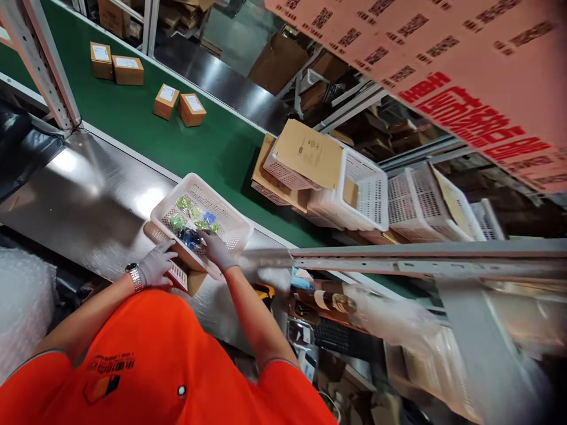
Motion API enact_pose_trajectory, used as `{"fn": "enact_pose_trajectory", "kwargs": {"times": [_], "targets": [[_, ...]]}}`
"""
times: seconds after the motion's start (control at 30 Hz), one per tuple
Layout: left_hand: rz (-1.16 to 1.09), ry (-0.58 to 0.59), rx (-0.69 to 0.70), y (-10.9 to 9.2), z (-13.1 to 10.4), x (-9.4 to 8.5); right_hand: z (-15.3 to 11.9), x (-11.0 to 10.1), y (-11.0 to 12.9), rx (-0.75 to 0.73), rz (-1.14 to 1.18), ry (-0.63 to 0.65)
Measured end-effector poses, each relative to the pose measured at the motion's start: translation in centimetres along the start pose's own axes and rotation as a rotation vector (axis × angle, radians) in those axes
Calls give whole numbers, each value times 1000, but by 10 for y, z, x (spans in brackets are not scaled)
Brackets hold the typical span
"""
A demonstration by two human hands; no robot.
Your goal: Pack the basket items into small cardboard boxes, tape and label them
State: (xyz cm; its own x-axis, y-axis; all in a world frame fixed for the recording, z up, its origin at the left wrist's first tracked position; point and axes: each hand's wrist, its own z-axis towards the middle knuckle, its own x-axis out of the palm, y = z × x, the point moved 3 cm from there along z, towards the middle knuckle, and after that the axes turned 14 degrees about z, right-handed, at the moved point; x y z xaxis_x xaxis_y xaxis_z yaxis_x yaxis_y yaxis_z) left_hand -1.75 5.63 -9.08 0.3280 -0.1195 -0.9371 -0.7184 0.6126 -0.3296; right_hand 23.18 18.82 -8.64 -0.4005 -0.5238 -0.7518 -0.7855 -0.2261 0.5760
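- White basket (pixel 239 223): on the steel table (pixel 106 218), up against the green belt (pixel 212 153). Its long axis slants from upper left to lower right, roughly parallel to the belt; 1 short end faces upper left, the other lower right, and the open top faces up towards you.
- Contents: green packets (pixel 177 222), a blue packet (pixel 209 218) and a dark packet (pixel 189 237), gathered towards the left half. The dark packet is nearest you; its long axis cannot be made out.
- Right hand (pixel 217 251): gloved in grey, it reaches over the basket's near right part, your fingertips at the dark packet. You cannot tell whether they grip it.
- Left hand (pixel 155 265): also gloved, it lies at the basket's near side, your fingers slightly spread and pointing right. Whether they hold anything cannot be told. A watch (pixel 133 277) circles this wrist.
- Cardboard box (pixel 197 282): between your 2 hands, partly hidden by the basket's near side. A striped piece (pixel 178 275) lies just beside your left hand.
- 4 small cartons (pixel 128 71): on the belt, well apart from the basket, white labels upward, in 2 pairs.
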Motion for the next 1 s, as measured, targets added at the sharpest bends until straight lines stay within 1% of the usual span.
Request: {"fn": "enact_pose_trajectory", "kwargs": {"times": [0.07,0.1,0.13,0.17,0.3,0.37,0.53,0.6,0.63,0.7,0.77,0.8,0.83,0.9,1.0], "targets": [[67,63,-2,-1,2,4,25,11,-7,12,-167,185],[90,84,-6,-2,3,6,34,18,-8,4,-217,251],[104,100,-9,-2,3,8,42,24,-9,-8,-246,292],[108,113,-13,-3,3,10,47,30,-10,-17,-258,304],[88,160,-50,-6,3,11,54,40,-14,-29,-221,255],[61,174,-69,-7,4,10,51,42,-18,-19,-196,228],[-7,163,-96,-8,3,6,42,41,-30,-6,-129,157],[-2,167,-92,-9,4,4,39,35,-37,-15,-91,134],[4,169,-88,-9,4,3,38,30,-40,-15,-63,99],[9,171,-89,-10,4,2,38,13,-50,23,2,-28],[4,172,-94,-10,4,0,40,-7,-62,104,54,-170],[1,172,-95,-10,4,0,43,-16,-68,147,66,-217],[-1,170,-96,-10,4,-1,46,-24,-73,184,65,-240],[-5,166,-94,-9,4,0,53,-35,-82,232,55,-242],[-2,167,-96,-9,4,1,64,-39,-89,266,44,-226]]}}
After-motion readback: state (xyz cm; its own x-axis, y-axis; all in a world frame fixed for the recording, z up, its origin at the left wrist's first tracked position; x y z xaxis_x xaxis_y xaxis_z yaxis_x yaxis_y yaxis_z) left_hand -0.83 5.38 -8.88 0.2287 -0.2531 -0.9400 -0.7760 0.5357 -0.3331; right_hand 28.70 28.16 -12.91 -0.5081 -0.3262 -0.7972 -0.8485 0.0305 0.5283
